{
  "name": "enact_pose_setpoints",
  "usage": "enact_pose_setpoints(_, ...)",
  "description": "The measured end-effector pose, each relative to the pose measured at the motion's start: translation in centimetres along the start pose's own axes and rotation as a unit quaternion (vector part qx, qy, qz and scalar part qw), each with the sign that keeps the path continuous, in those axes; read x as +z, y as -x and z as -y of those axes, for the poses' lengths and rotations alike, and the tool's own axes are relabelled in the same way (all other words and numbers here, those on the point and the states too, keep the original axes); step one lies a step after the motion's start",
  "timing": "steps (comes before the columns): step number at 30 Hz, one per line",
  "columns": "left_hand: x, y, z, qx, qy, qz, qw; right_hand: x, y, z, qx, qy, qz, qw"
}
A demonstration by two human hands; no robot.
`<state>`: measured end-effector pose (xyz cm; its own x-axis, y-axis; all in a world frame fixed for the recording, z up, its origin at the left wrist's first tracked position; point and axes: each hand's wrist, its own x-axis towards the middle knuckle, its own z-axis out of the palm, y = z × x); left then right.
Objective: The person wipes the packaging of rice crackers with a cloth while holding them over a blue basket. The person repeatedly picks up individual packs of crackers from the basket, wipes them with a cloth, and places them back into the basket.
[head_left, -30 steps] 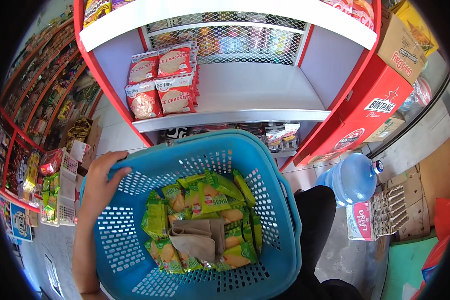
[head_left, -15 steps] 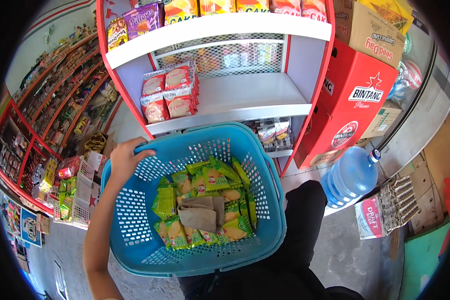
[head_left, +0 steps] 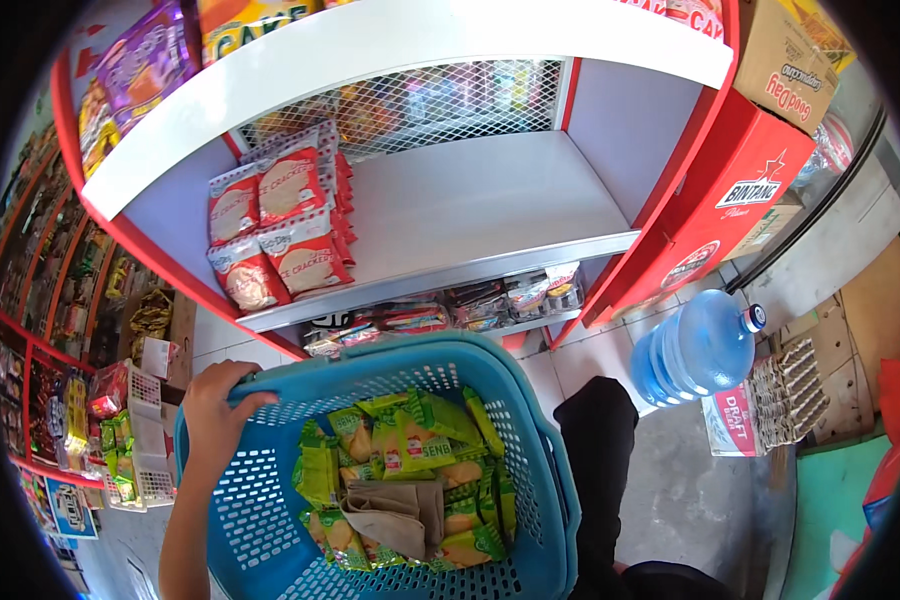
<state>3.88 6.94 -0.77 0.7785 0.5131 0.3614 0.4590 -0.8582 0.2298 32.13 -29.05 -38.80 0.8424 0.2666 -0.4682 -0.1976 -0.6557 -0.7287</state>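
My left hand (head_left: 218, 405) is closed over the far left part of the rim of a blue plastic basket (head_left: 242, 520), thumb on the inside. The basket has slotted walls and rests at my lap. Several small green snack packets (head_left: 425, 440) are heaped in it. On top of them lies a folded brown cloth (head_left: 395, 515). My right hand is out of view. Past the basket, red and white cracker packs (head_left: 285, 270) stand stacked at the left end of a grey shelf (head_left: 470, 200).
Darker packs (head_left: 400, 317) line a lower shelf. To the right are a red carton (head_left: 715, 210), a blue water jug (head_left: 698, 348) and stacked egg trays (head_left: 792, 390). My dark-clad leg (head_left: 600, 450) is beside the basket. A white crate (head_left: 150, 440) holds packets at the left.
The shelf now appears larger and nearer, and its lower packs show more fully. The basket and my left hand sit lower in the picture, with the grip on the rim kept.
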Motion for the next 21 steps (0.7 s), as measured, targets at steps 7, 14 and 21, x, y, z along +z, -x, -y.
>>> enact_pose_setpoints(7,0.9,-1.2,1.6,-0.045,0.054,0.017,0.997,-0.7,-0.8,0.8,0.031,0.012,0.009,0.999)
enact_pose_setpoints(14,1.9,-1.7,1.7,-0.055,0.016,-0.016,0.998,-1.0,-1.1,-1.2,0.056,0.017,0.013,0.998)
enact_pose_setpoints(21,2.2,0.0,3.5,-0.08,-0.05,-0.006,0.996,-1.8,-2.3,-3.9,0.044,0.013,0.034,0.998)
